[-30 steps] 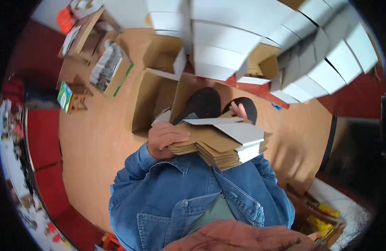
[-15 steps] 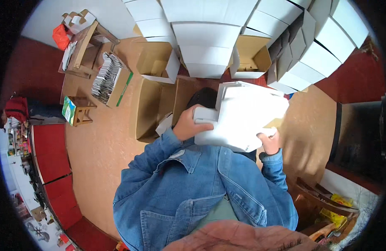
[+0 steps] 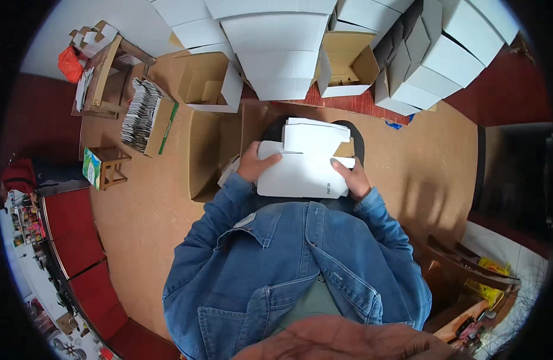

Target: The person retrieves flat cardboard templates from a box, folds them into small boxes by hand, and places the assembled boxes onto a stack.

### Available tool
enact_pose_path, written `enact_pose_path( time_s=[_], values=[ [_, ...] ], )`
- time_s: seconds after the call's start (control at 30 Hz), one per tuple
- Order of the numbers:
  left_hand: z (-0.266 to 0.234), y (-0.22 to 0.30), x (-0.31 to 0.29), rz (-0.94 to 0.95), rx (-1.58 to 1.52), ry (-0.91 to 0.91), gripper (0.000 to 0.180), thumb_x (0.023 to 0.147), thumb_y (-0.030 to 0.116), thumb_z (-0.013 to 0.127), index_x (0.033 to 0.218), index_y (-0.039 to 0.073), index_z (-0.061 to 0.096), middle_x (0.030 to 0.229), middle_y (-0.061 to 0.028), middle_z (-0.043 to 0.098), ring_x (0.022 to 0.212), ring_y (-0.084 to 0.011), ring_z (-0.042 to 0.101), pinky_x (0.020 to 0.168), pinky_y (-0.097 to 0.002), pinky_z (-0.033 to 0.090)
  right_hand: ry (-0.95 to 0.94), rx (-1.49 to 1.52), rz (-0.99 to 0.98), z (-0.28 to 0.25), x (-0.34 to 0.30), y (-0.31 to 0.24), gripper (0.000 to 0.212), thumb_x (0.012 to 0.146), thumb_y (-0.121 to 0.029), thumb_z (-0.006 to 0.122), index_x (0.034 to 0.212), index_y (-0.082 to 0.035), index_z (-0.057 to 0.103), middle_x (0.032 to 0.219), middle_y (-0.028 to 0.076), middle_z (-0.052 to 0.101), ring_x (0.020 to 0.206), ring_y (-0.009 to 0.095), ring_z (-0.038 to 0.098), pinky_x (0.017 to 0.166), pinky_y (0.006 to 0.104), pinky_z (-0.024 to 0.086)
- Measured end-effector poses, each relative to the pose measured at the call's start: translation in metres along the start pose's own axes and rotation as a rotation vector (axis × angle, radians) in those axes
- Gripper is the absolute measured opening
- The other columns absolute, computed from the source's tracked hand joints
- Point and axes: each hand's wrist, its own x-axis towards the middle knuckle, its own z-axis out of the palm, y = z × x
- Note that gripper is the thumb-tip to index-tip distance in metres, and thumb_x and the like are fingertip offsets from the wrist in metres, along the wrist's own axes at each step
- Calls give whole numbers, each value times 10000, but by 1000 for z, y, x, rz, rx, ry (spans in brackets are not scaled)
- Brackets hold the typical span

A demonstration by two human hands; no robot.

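White flat-folded cardboard pieces [image 3: 297,177], stacked together, lie in front of the blue denim jacket [image 3: 288,240], over the person's lap. The left hand [image 3: 252,163] grasps their left edge, thumb on top; the right hand [image 3: 354,179] grips the right edge likewise, its other fingers mostly hidden. Just left of the legs stands an open brown cardboard carton [image 3: 206,150]; beyond it, an open white box with brown lining [image 3: 231,90].

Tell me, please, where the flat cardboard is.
The cardboard is at centre in the head view, held between the left hand and right hand, near the jacket.
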Motion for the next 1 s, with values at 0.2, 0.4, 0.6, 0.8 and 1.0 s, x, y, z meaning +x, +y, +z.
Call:
enact_pose_path(
  time_s=[0.2, 0.4, 0.6, 0.8, 1.0],
  values=[
    [-5, -17, -1, 68, 55, 83, 695, 793, 342, 814, 1289, -7, 475, 1181, -220, 596, 969, -302, 640, 856, -400, 545, -3, -170, -10, 16, 11, -8, 750, 817, -314, 820, 1309, 94, 427, 1113, 261, 624, 916, 291, 668, 804, 351, 572],
    [0, -42, 3, 173, 137, 115, 687, 780, 319, 818, 1292, 12, 477, 1172, -207, 593, 960, -299, 631, 843, -397, 539, 15, -205, -81, 16, 6, -6, 737, 813, -290, 823, 1312, 78, 425, 1122, 256, 619, 934, 300, 663, 814, 351, 566],
    [7, -15, -1, 330, 77, 95, 683, 747, 305, 829, 1278, 43, 488, 1162, -162, 589, 999, -305, 611, 889, -394, 509, 68, -100, -242, 9, -7, -8, 680, 811, -205, 819, 1312, 49, 435, 1137, 244, 608, 951, 280, 649, 840, 352, 551],
    [22, -1, 28, 456, 123, 126, 696, 729, 264, 835, 1302, 55, 498, 1182, -148, 592, 995, -289, 608, 900, -385, 501, 167, -81, -368, -4, 12, -15, 626, 802, -128, 806, 1306, 27, 468, 1135, 203, 613, 971, 255, 626, 863, 343, 531],
    [24, 7, 29, 494, 126, 84, 699, 689, 219, 853, 1285, 52, 526, 1154, -127, 605, 999, -293, 604, 921, -378, 489, 180, -42, -457, -11, 8, -22, 615, 792, -104, 812, 1297, 9, 478, 1132, 159, 615, 1004, 246, 604, 926, 343, 492]
  ],
)
